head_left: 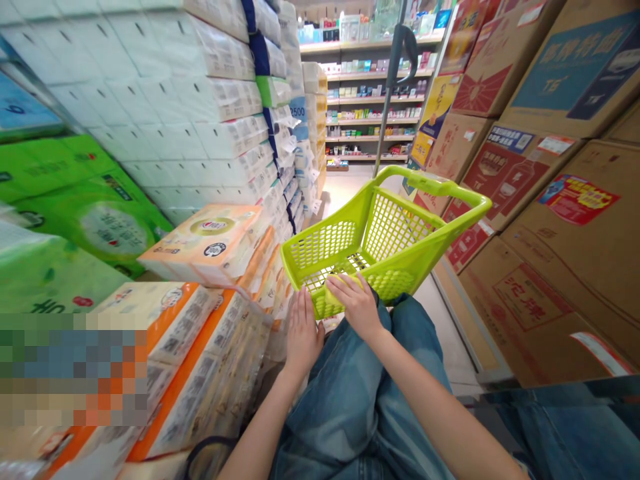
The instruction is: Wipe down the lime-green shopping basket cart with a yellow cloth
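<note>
A lime-green plastic shopping basket (400, 227) sits tilted in front of my knees, its open top facing me and nothing in it. My right hand (356, 303) has its fingers curled over the basket's near rim, gripping it. My left hand (303, 333) lies flat with fingers stretched out, beside the basket's near left corner and above my jeans; it holds nothing. Whether it touches the basket is not clear.
Stacked packs of tissue paper in orange (200, 360), green (95, 213) and white (200, 100) wrap fill the left. Cardboard boxes (575, 227) are piled along the right. A narrow aisle floor (345, 187) runs ahead to product shelves (370, 100). A grey pole (387, 100) stands behind the basket.
</note>
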A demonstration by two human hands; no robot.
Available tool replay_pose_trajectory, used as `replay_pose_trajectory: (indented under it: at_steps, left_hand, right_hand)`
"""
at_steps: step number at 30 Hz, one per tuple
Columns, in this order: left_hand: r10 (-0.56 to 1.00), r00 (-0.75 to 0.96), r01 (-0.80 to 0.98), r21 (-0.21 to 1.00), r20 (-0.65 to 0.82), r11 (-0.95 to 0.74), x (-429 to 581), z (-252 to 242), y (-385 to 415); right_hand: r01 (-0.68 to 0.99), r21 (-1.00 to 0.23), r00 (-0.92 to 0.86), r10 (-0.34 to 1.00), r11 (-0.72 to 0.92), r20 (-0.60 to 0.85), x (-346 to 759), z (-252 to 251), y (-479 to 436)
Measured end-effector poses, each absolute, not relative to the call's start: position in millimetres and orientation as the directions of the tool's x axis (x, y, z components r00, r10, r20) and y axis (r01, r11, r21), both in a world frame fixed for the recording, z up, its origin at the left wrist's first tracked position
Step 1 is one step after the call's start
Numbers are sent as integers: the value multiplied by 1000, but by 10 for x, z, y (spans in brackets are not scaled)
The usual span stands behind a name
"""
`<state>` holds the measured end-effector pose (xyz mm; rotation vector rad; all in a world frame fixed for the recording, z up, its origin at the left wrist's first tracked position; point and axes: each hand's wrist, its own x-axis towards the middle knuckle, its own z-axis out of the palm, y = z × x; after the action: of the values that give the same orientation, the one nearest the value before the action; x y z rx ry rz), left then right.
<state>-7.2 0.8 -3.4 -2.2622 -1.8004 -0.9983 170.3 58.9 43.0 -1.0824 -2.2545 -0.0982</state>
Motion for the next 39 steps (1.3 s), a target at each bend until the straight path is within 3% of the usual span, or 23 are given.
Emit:
replay_pose_trajectory:
  at_steps: [8,15,20,24,32,39]
  left_hand:
    - [834,76,884,350,546,-309,-46,-33,20]
    - [826,104,870,352,554,-345,-87,-77,29]
    - [829,100,885,332,551,-327,-94,-61,16]
    - [837,88,897,324,539,-302,-72,-43,15]
    - [836,63,878,369,545,-306,-39,-34,16]
    - [838,87,878,355,539,-320,-60,-74,18]
  right_hand:
    - [837,-349,-145,786,422,601,1963,508,698]
    - [748,-309,-351,745,587,567,1103,383,389]
    - [709,-255,-436,692,658,575,1254,397,411]
    - [770,-243,-367,721,590,588,1767,473,595]
    - [868,-357,-74,801,346,595,2028,526,724]
    - [773,-358,-271,783,523,560,1135,417,331]
